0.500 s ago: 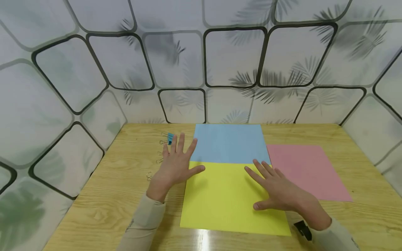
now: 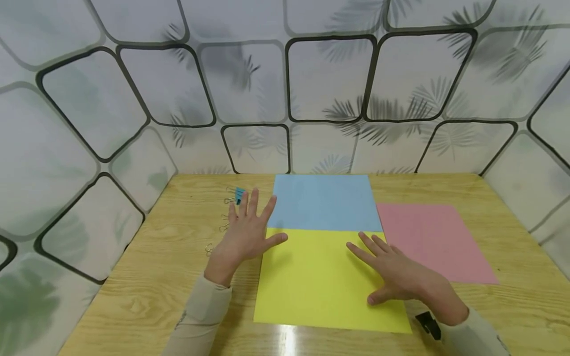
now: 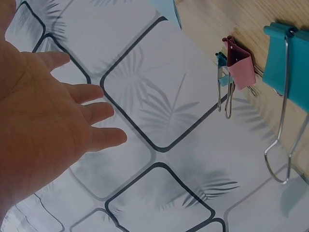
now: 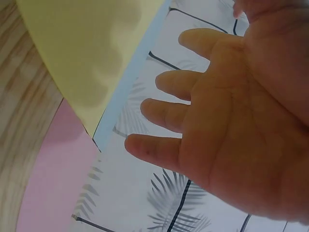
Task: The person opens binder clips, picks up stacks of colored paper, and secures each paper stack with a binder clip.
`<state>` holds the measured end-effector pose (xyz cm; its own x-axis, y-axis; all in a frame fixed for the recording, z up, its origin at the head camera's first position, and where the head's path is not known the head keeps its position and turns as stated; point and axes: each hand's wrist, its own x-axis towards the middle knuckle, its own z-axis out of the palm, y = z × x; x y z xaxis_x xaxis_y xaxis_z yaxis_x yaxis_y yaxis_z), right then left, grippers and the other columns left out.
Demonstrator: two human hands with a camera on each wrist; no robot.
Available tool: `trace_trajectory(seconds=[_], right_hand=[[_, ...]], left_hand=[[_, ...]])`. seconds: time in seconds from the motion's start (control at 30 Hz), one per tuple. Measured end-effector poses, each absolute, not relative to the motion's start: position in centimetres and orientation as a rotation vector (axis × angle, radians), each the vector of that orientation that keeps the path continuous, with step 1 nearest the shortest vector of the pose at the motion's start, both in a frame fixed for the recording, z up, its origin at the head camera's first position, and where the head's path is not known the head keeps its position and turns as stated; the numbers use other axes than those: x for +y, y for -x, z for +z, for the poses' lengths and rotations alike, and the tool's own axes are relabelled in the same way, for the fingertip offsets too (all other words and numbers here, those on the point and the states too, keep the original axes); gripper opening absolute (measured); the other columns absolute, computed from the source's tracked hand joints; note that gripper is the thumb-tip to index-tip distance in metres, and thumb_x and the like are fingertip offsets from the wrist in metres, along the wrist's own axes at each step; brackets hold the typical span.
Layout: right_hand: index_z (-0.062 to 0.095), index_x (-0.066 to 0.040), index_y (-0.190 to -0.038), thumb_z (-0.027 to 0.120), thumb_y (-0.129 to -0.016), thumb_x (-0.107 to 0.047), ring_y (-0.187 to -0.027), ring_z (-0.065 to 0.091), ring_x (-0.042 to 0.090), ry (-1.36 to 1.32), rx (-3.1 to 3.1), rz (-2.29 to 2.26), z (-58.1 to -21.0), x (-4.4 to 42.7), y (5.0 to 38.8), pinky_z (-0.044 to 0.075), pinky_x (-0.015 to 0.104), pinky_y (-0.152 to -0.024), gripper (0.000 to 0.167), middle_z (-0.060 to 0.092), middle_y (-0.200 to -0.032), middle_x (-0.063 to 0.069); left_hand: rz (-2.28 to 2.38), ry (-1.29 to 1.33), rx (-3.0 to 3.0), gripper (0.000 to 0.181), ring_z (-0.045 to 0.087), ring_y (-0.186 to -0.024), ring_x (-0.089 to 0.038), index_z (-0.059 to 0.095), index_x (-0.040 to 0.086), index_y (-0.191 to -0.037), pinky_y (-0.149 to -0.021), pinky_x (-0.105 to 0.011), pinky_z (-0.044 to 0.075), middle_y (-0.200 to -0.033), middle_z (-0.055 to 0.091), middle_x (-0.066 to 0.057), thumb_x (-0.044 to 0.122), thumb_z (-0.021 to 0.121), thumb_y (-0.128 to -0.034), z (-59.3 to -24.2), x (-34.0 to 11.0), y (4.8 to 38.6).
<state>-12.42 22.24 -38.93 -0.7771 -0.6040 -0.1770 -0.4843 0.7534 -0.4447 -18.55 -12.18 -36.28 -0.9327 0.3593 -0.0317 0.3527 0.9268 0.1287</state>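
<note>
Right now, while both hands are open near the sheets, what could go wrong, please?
The left hand looks close to the clips in the head view, so a careless sweep outward might scatter them. The yellow sheet meets the blue sheet, and no clip shows on either; if the right hand pushes sideways, the yellow sheet may slide out of line.

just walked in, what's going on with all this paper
Someone's left hand, fingers spread, hovers at the left edge of a yellow sheet; their right hand, also open, hovers over its right part. Neither grips anything. A blue sheet lies beyond the yellow one, a pink sheet to the right, binder clips to the left.
</note>
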Motion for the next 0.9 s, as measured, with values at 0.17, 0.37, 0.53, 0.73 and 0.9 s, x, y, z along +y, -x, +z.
trace_trajectory(seconds=[0.17, 0.37, 0.53, 0.73, 0.9], right_hand=[[0.025, -0.012, -0.158, 0.086, -0.07, -0.042, -0.143, 0.013, 0.057, 0.825, 2.63, -0.54, -39.1, 22.2, 12.4, 0.018, 0.075, -0.106, 0.111, 0.009, -0.161, 0.029], [0.029, -0.009, -0.156, 0.086, -0.07, -0.041, -0.141, 0.018, 0.058, 0.857, 2.621, -0.547, -39.5, 22.1, 12.2, 0.022, 0.072, -0.106, 0.109, 0.013, -0.159, 0.031], [0.032, -0.007, -0.155, 0.087, -0.069, -0.042, -0.141, 0.019, 0.058, 0.852, 2.607, -0.548, -39.7, 21.9, 12.1, 0.024, 0.073, -0.105, 0.107, 0.015, -0.159, 0.032], [0.033, -0.007, -0.154, 0.087, -0.069, -0.04, -0.143, 0.017, 0.056, 0.787, 2.576, -0.541, -40.0, 21.8, 12.3, 0.022, 0.077, -0.102, 0.106, 0.013, -0.159, 0.031], [0.032, -0.008, -0.155, 0.086, -0.07, -0.041, -0.143, 0.016, 0.056, 0.771, 2.55, -0.535, -40.1, 21.8, 12.3, 0.024, 0.076, -0.101, 0.106, 0.012, -0.16, 0.03]], left_hand=[[0.208, -0.56, 3.039, 0.091, -0.006, -0.149, -0.047, 0.012, 0.021, -0.161, -0.113, -0.071, 0.004, -0.163, -0.008, -0.024, 0.068, 0.051, -0.0927, -36.4, -12.4, 18.6], [0.197, -0.553, 3.056, 0.091, -0.005, -0.149, -0.047, 0.013, 0.021, -0.161, -0.113, -0.071, 0.004, -0.163, -0.006, -0.026, 0.068, 0.05, -0.0925, -36.2, -12.7, 18.7], [0.204, -0.538, 3.053, 0.09, -0.007, -0.149, -0.047, 0.013, 0.02, -0.161, -0.113, -0.07, 0.003, -0.163, -0.006, -0.026, 0.067, 0.05, -0.0933, -36.3, -13.1, 18.7], [0.239, -0.513, 3.054, 0.089, -0.006, -0.149, -0.048, 0.016, 0.017, -0.16, -0.112, -0.071, 0.005, -0.163, -0.004, -0.027, 0.064, 0.052, -0.094, -36.3, -13.8, 18.6], [0.276, -0.485, 3.046, 0.089, -0.006, -0.149, -0.049, 0.015, 0.016, -0.16, -0.113, -0.071, 0.004, -0.163, -0.003, -0.027, 0.063, 0.053, -0.0942, -36.5, -14.4, 18.8]])
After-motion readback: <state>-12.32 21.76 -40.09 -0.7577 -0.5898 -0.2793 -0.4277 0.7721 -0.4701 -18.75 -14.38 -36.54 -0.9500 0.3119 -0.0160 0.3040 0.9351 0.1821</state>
